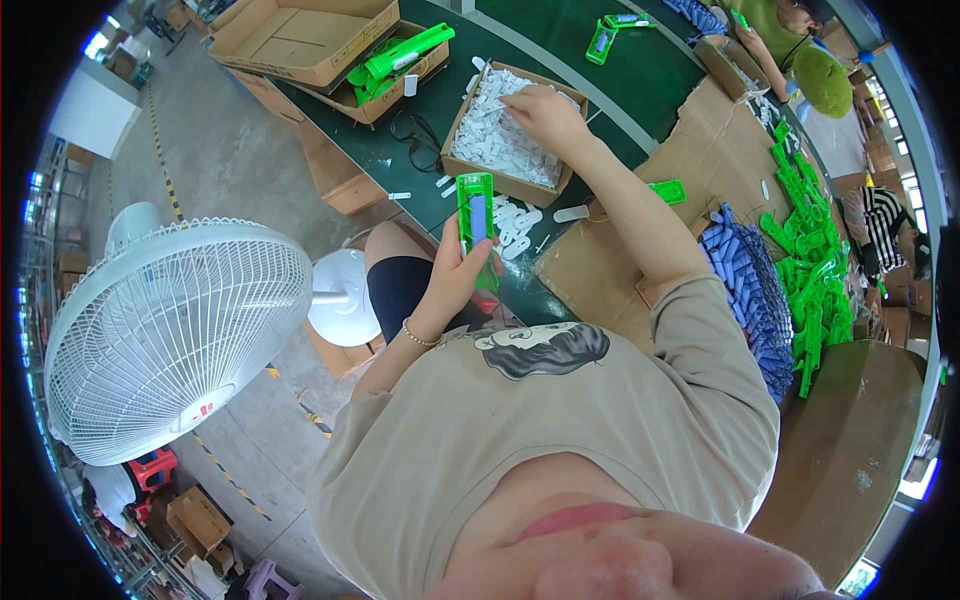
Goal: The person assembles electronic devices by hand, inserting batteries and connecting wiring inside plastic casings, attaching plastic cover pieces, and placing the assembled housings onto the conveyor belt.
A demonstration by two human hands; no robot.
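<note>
My left hand is closed around a long green plastic casing, held upright above the table's near edge. A bluish-purple cylinder lies in the casing's open channel. My right hand reaches into a cardboard box heaped with small white plastic parts. Its fingers are drawn together at the pile, and what they pinch is too small to make out. More white parts lie loose on the green tabletop between the box and the casing.
A white fan stands at my left. Another carton with green casings sits at the far left of the table. On the right are bundled bluish cylinders, piled green casings and cardboard sheets. A co-worker sits at the far right.
</note>
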